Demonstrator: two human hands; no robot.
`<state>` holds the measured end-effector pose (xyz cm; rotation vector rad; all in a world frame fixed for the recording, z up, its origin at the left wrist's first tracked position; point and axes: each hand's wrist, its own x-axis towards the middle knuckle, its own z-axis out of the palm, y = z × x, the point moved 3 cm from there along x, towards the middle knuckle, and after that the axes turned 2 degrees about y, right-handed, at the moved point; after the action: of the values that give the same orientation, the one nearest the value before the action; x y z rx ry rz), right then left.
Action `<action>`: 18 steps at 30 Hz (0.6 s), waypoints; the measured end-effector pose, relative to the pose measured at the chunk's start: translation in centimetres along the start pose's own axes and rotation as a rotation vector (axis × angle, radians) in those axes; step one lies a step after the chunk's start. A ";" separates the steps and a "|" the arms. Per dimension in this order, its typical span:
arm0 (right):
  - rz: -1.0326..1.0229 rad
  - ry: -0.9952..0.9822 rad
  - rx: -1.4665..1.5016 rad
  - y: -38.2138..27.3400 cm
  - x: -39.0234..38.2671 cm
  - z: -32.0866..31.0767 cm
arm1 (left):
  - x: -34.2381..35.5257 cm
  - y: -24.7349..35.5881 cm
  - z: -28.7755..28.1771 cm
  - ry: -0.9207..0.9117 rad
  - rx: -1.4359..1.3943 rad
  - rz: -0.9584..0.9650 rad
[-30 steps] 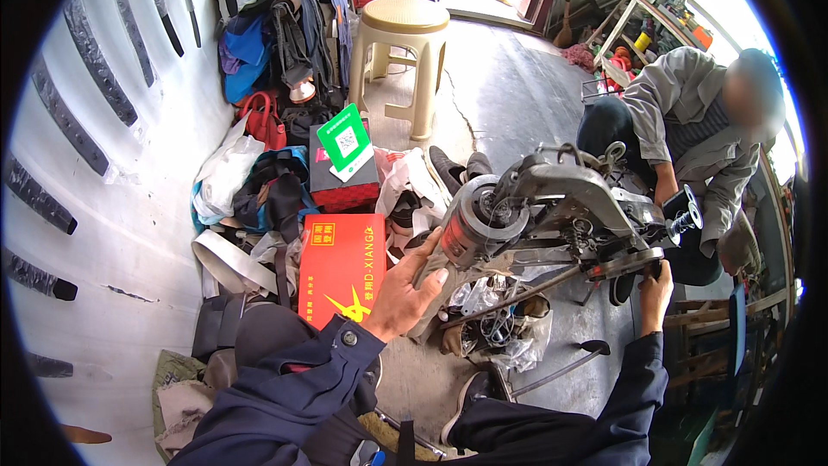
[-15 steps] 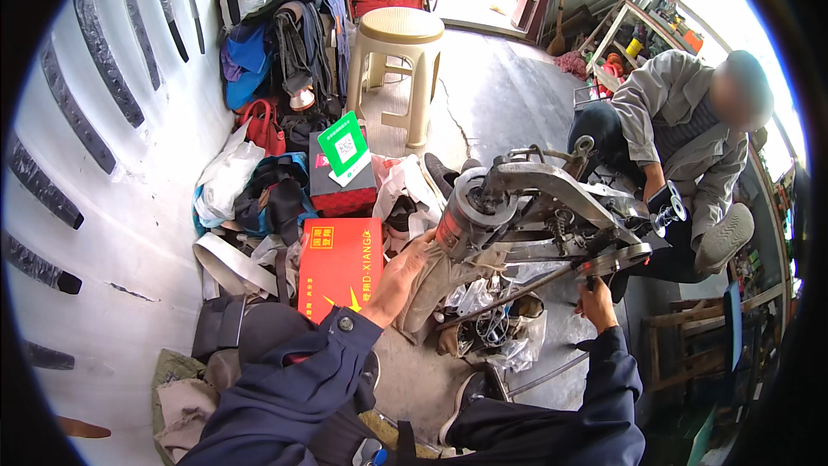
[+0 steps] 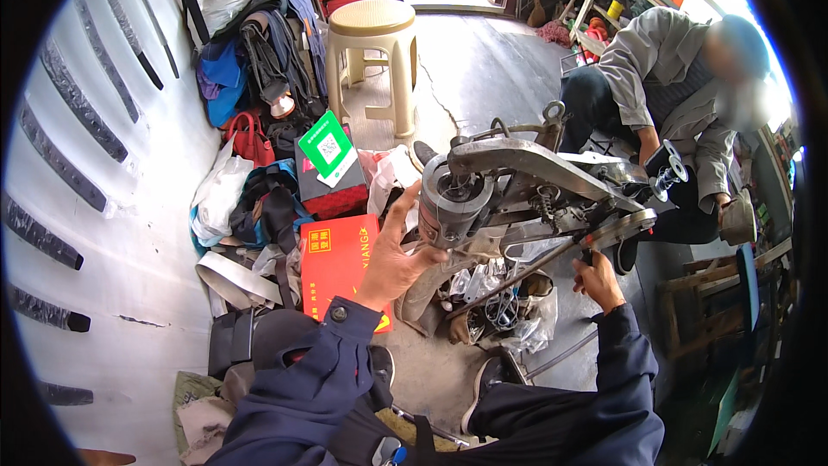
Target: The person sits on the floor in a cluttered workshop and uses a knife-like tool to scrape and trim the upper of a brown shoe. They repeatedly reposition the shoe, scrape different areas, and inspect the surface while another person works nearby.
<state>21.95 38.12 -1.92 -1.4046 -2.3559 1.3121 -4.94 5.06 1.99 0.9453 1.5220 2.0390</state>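
Metal machine [image 3: 552,171] stands above grey floor [image 3: 500,69], beige stool [image 3: 373,19] beyond.

Grey floor [image 3: 500,60] beneath beige stool [image 3: 373,22] and clear plastic bag [image 3: 536,326].

Left hand [image 3: 392,261] spread wider against grey cylinder [image 3: 450,209]; right hand [image 3: 599,281] farther left than before.

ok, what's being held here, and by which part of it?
The right hand holds the metal machine by the dark handle on its near side. The left hand is spread at the grey cylinder; grip unclear.
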 end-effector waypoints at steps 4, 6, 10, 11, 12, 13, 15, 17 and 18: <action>0.019 -0.006 0.045 0.3 0.1 0.2 | 0.5 1.6 1.4 0.109 0.244 0.197; 0.002 0.007 0.028 0.2 0.1 0.2 | 0.4 2.0 1.5 0.174 0.308 0.212; 0.009 0.010 0.027 0.3 0.1 0.1 | -0.4 1.6 0.4 0.106 0.231 0.154; -0.002 0.007 0.030 0.3 0.1 0.1 | -0.7 1.2 0.0 0.090 0.165 0.107; -0.008 0.009 0.040 0.3 0.1 0.1 | -1.2 0.7 -0.3 0.086 0.064 0.020; 0.005 0.002 0.064 0.3 0.1 0.1 | -1.6 0.1 -0.6 0.079 -0.029 -0.087; 0.005 0.001 0.055 0.1 0.0 0.1 | -2.6 -0.6 -0.6 -0.075 -0.094 -0.250; 0.031 0.004 0.062 -0.4 -0.3 0.1 | -3.4 -0.9 0.0 -0.129 -0.112 -0.257; 0.038 0.008 0.083 -0.8 -0.5 0.2 | -3.6 -1.2 0.1 -0.106 -0.072 -0.295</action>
<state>21.59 37.44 -1.35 -1.4354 -2.2521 1.3935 -2.48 3.01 -0.06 0.7396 1.4276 1.7931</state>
